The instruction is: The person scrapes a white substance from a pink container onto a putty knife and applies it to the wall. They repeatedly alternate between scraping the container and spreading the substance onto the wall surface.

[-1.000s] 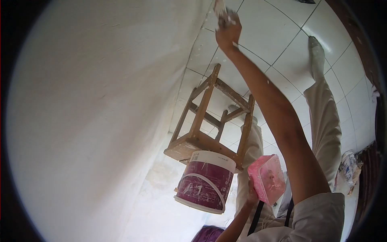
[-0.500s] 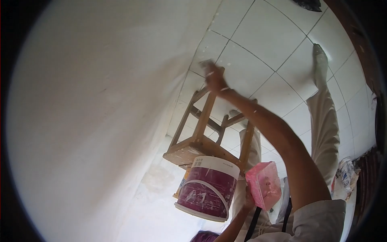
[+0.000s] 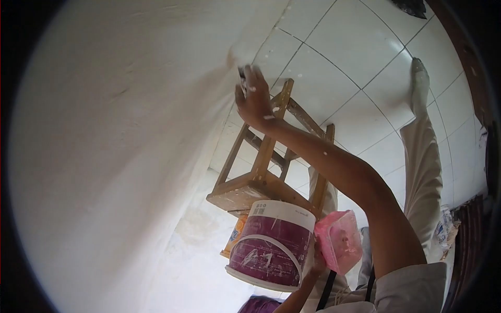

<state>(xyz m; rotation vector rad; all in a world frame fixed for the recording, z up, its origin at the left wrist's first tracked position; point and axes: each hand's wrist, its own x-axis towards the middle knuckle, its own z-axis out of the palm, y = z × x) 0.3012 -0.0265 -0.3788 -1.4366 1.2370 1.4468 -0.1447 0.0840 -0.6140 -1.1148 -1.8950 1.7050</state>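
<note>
My right hand (image 3: 255, 101) reaches to the white wall (image 3: 125, 120), its fingers closed round a small flat tool (image 3: 242, 78) with a dark part, blurred and partly hidden. The tool is at the wall near its lower edge. Low in the view, my left hand (image 3: 317, 262) holds a pink rectangular container (image 3: 339, 242) by its side; most of those fingers are hidden behind it. The container's inside carries pale smears. Just left of the container is a purple and white bucket (image 3: 271, 242) with a pale handle, against the seat of a wooden stool (image 3: 245, 193).
White floor tiles (image 3: 334, 57) run beside the wall. My trouser leg and foot (image 3: 420, 141) are at the right. Behind the bucket shows an orange object (image 3: 236, 233). Crumpled plastic (image 3: 446, 229) lies at the right edge, and a dark item (image 3: 412, 7) at the top.
My right hand has moved left with the tool, from above the stool's leg to the wall. My left hand still holds the pink container, almost in the same place.
</note>
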